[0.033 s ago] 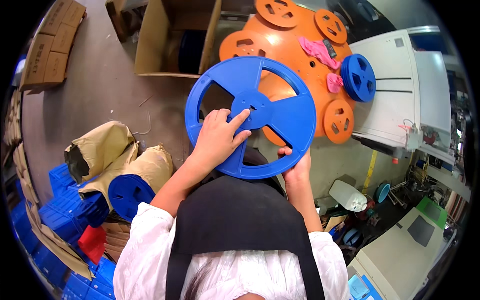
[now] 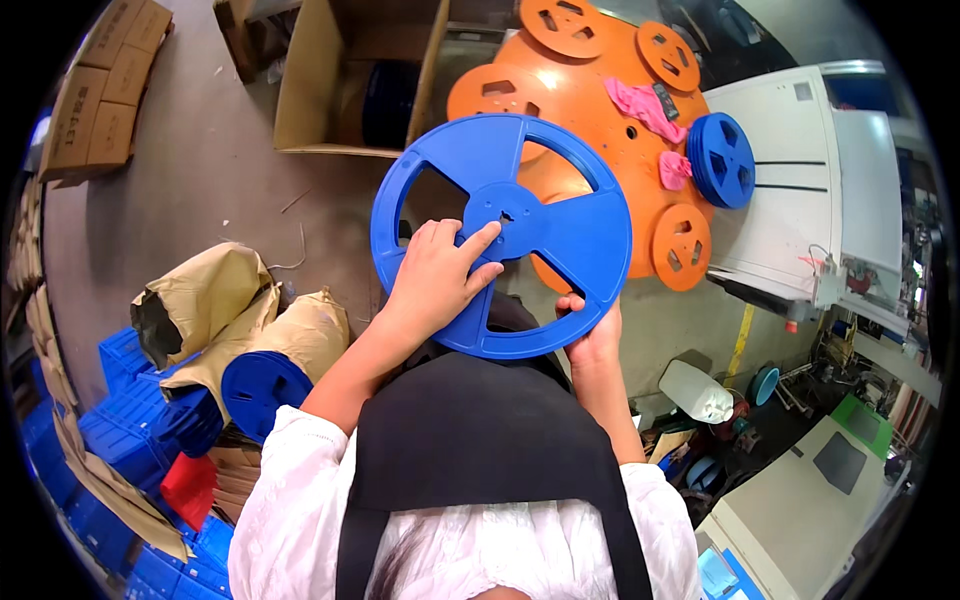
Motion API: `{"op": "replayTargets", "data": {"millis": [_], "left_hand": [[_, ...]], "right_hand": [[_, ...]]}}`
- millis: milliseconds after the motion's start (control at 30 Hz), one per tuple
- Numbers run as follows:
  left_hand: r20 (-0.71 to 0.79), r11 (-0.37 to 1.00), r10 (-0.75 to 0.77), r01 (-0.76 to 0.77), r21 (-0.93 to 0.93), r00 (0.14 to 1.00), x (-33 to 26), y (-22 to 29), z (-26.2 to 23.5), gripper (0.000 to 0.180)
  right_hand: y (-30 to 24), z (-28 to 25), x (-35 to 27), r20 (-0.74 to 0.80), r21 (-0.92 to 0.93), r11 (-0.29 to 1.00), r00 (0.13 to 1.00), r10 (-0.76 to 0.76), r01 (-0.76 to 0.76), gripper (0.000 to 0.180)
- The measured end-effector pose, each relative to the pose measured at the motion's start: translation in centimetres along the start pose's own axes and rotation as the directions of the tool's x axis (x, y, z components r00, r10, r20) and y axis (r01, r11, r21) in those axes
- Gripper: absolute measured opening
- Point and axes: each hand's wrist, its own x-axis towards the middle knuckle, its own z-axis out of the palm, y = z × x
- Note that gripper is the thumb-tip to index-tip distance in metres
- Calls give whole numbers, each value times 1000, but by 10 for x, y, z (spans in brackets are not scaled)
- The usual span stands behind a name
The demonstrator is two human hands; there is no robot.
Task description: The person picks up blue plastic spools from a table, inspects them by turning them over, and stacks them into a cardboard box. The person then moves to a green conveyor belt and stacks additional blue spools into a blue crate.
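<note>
A large blue plastic reel (image 2: 590, 225), with open windows between its spokes, is held up in front of my black apron. My right hand (image 2: 597, 335) grips its lower right rim, thumb on the front face and the other fingers hidden behind. Across the lower left of the reel's face lies my left hand (image 2: 440, 275), index finger stretched to the small keyed hole in the hub. Its thumb is apart from the index, and the other fingers rest by the hub's left edge.
Beyond the reel stands an orange round table (image 2: 600, 110) carrying orange discs (image 2: 681, 247), pink cloths (image 2: 645, 108) and stacked blue reels (image 2: 722, 160). An open cardboard box (image 2: 300, 100) is behind left. Paper-wrapped rolls (image 2: 300, 330) and blue reels (image 2: 262, 395) lie at left; a white jug (image 2: 695, 390) stands right.
Both hands and the reel keep the same pose. The surroundings have shifted very slightly to the right in the picture.
</note>
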Motion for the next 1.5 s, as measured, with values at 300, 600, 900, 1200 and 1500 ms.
{"op": "replayTargets", "data": {"millis": [300,600,900,1200,1500], "left_hand": [[-80,999,-34,35,8,996,22,-112,-98,53],[-8,991,-130,130,-31,991,72,-142,-134,63],[-18,996,-80,81,43,997,136,-142,-147,66],[18,998,-52,52,37,998,194,-144,-157,54],[-104,954,-121,87,-289,987,226,-208,-178,29]], "right_hand": [[90,119,31,62,-79,997,998,-2,7,37],[101,171,56,231,-102,987,968,-101,127,43],[74,215,113,277,-96,988,957,-89,120,35],[34,249,159,210,-89,996,976,48,-30,36],[64,268,166,164,80,997,986,-25,12,29]]}}
